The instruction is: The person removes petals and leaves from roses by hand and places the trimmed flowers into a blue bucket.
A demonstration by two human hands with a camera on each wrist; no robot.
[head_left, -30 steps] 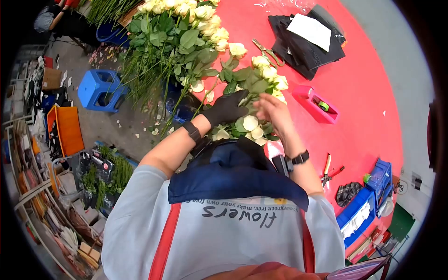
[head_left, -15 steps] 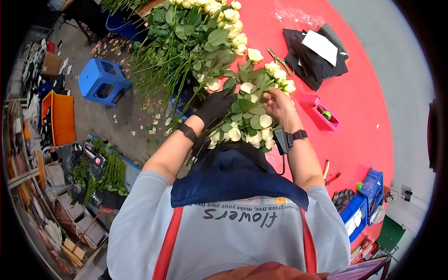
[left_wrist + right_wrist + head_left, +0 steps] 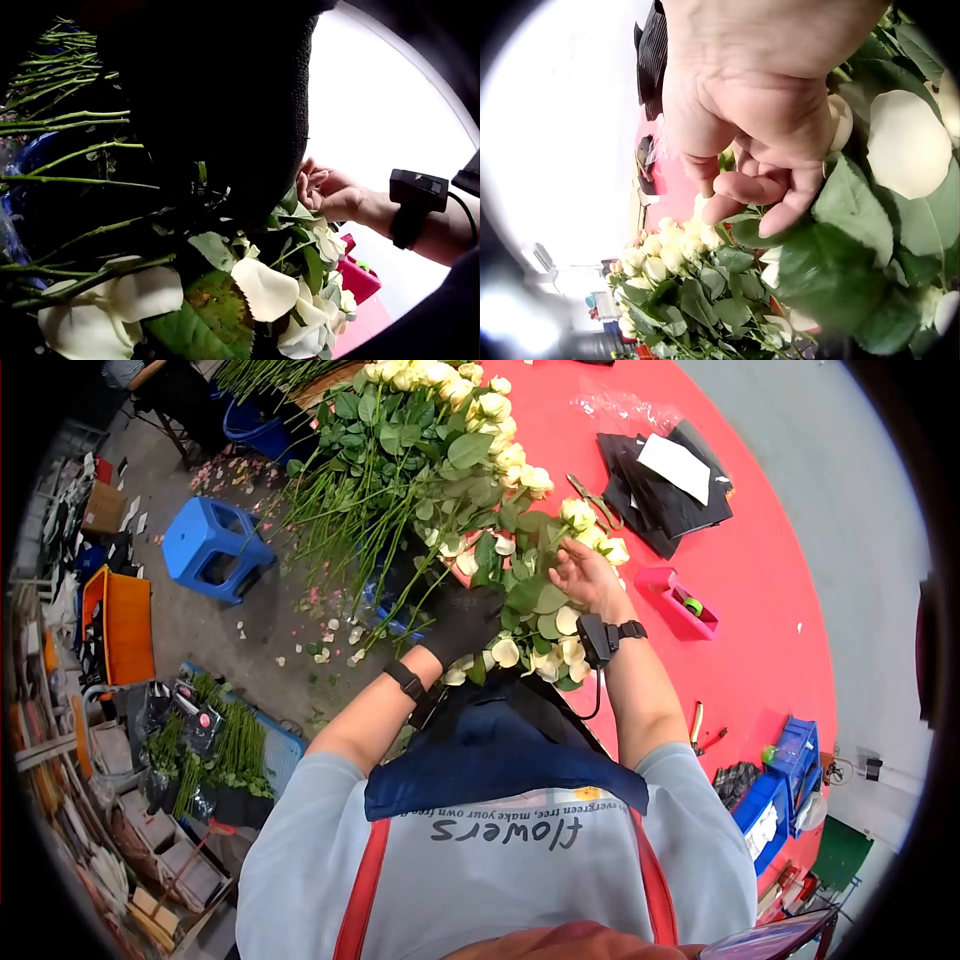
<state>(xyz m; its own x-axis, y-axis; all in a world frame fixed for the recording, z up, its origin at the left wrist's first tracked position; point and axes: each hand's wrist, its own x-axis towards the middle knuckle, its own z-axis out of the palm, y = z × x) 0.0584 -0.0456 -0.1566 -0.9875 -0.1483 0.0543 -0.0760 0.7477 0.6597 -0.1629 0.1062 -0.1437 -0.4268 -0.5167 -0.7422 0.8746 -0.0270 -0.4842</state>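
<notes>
My left hand [image 3: 466, 622] wears a black glove and reaches in among rose stems and leaves at the table's near edge. In the left wrist view the dark glove hides its own fingers, so I cannot tell what they hold. My bare right hand [image 3: 588, 576] hovers over the leaves [image 3: 847, 210], its fingers loosely bent and nothing showing between them. Just beyond it lie cream roses [image 3: 590, 530]. Pale petals [image 3: 505, 652] are scattered on the foliage between both hands and my apron.
A large heap of cream roses [image 3: 500, 435] lies at the back left, stems overhanging the edge. Scissors [image 3: 592, 500], black sheets [image 3: 640, 510] and a pink tape dispenser [image 3: 680, 605] are on the red table [image 3: 740, 540]. A blue stool [image 3: 205, 545] stands on the floor.
My left hand has drawn back toward me and left, away from the right hand. My right hand's fingers have come away from the foliage. The view has shifted slightly.
</notes>
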